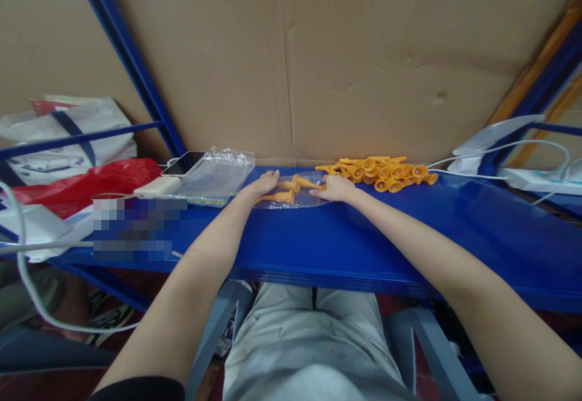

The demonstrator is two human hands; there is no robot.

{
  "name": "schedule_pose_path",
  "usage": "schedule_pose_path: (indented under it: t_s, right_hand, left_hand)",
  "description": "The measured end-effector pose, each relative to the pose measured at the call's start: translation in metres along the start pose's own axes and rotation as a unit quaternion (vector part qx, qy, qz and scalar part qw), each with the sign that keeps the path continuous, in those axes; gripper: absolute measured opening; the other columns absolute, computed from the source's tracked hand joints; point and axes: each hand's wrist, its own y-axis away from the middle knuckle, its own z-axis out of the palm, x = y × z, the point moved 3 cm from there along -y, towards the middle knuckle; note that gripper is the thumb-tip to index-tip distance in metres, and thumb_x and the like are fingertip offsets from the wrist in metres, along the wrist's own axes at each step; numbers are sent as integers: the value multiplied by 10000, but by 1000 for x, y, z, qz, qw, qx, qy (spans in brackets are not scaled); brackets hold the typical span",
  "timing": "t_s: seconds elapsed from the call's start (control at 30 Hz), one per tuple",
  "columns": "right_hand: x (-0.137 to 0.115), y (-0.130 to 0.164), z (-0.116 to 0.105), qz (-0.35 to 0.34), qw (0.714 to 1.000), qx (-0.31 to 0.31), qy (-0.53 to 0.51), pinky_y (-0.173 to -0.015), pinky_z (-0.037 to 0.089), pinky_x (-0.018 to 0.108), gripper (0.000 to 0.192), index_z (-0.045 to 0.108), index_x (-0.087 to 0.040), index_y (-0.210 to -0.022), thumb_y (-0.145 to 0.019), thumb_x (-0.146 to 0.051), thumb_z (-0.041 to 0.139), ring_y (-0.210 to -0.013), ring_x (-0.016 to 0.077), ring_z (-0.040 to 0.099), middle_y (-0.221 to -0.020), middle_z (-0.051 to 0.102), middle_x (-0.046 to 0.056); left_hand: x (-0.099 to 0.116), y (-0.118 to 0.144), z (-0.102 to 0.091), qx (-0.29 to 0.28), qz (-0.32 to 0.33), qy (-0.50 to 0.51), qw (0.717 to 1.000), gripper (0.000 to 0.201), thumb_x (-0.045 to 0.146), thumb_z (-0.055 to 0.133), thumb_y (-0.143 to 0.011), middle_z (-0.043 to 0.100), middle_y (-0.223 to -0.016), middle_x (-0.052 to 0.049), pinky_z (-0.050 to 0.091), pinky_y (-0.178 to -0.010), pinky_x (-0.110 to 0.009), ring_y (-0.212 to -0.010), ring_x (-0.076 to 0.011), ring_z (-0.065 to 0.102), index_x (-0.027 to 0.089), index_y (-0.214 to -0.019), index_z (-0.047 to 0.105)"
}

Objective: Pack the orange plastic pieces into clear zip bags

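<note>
A clear plastic bag (297, 203) lies on the blue shelf in front of me, with several orange pieces with flared, horn-like ends (284, 196) in or under it. My left hand (264, 185) is closed at the bag's left side, next to these pieces. At the other end, my right hand (339, 189) has its thumb and fingers closed on the bag, around the tip of an orange piece. Some of both hands' fingers are hidden. Just beyond my right hand lies a pile of similar orange pieces (382, 174), flared ends mostly facing me.
Left on the blue shelf (318, 249) are a stack of clear bags (213, 177), a phone (184, 163), a white box-shaped item (157, 187) and a red plastic bag (100, 184). Cardboard (291, 68) stands behind. White cables (468, 175) run at the right.
</note>
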Motion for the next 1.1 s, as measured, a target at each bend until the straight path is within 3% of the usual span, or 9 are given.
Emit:
schedule_pose_path:
  t_s: [0.17, 0.3, 0.43, 0.57, 0.63, 0.73, 0.9, 1.0, 1.1]
  right_hand:
    - [3, -6, 2, 5, 995, 52, -89, -943, 500, 334, 552, 607, -121, -1301, -810, -355, 705, -1181, 280, 633, -1247, 680, 159]
    - [-1, -9, 9, -8, 973, 90, -213, -803, 543, 274, 472, 623, -125, -1247, -786, -162, 716, -892, 194, 713, -1019, 743, 94]
    - [-5, -14, 19, 2, 918, 67, -392, -563, 532, 207, 345, 632, -108, -1138, -802, -46, 674, -553, 94, 622, -838, 722, 40]
    - [-5, -14, 24, 24, 852, 31, -522, -445, 495, 159, 282, 621, -110, -1084, -824, -3, 643, -455, 43, 554, -851, 709, 38]
    - [-5, -12, 24, 33, 840, 19, -542, -423, 478, 139, 272, 627, -113, -1064, -822, 10, 647, -451, 33, 555, -861, 705, 41]
    - [-5, -9, 23, 26, 845, -4, -535, -392, 440, 123, 261, 655, -112, -1059, -827, 7, 649, -442, 26, 548, -847, 691, 41]
    - [-5, -10, 23, 25, 851, -22, -524, -376, 418, 129, 363, 681, -133, -1178, -833, -25, 648, -429, 30, 530, -843, 691, 40]
    - [-5, -12, 24, 36, 842, -25, -538, -394, 435, 135, 414, 662, -141, -1230, -834, -25, 639, -424, 41, 527, -797, 700, 29]
    - [-4, -12, 24, 60, 828, -24, -557, -399, 437, 132, 448, 637, -137, -1236, -806, -13, 667, -398, 49, 514, -661, 673, -12]
  left_hand:
    - [10, 15, -6, -13, -18, 39, 999, 582, 393, 250, -1020, 360, -1577, -151, 294, -1168, -293, -1465, -213, 335, 80, -1491, 391]
    - [12, 19, -7, -2, -28, 108, 994, 521, 351, 264, -1026, 427, -1541, -140, 319, -1158, -311, -1433, -213, 398, 99, -1440, 457]
    - [10, 14, -4, 21, -26, 169, 985, 476, 323, 293, -1022, 485, -1498, -159, 316, -1152, -311, -1397, -217, 449, 86, -1365, 521]
    - [7, 9, -3, 43, -31, 204, 978, 419, 314, 337, -1011, 553, -1441, -145, 355, -1129, -344, -1369, -236, 485, 117, -1280, 591]
    - [7, 8, -4, 53, -31, 211, 976, 395, 312, 359, -1003, 582, -1411, -146, 376, -1113, -344, -1351, -243, 507, 123, -1224, 628]
    - [5, 6, -6, 60, -37, 215, 974, 387, 337, 380, -991, 635, -1345, -146, 418, -1070, -337, -1302, -257, 554, 128, -1145, 667]
    - [-1, 3, -12, 113, -49, 182, 976, 270, 273, 477, -915, 744, -1050, -125, 502, -914, -331, -1083, -275, 663, 128, -948, 702]
    - [-2, 0, -11, 86, -15, 169, 982, 171, 228, 563, -825, 748, -896, -85, 521, -831, -308, -927, -241, 682, 136, -839, 706]
    - [1, -1, -11, 52, 53, 193, 978, 166, 245, 637, -764, 755, -909, -59, 518, -847, -287, -899, -201, 677, 150, -865, 728]
